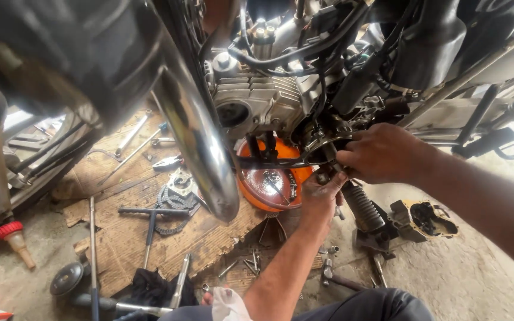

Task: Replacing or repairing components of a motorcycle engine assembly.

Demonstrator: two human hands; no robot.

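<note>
A single head-worn view looks steeply down and forward from close range, under a motorcycle's grey finned metal engine (257, 95). The fingers (343, 159) sit just right of centre, with the oil-stained cardboard sheet (126, 232) on the floor below-left of them.

A motorcycle repair workshop. A stripped engine (257, 98) hangs overhead. Wrenches (132, 134) and oily parts litter cardboard (120, 238) on concrete.

Glossy chrome exhaust pipe (200, 131); matt ribbed metal engine (257, 98); glossy orange plastic bowl (251, 187).

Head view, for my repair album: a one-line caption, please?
Both hands work under a motorcycle engine above an orange drain pan.
</note>
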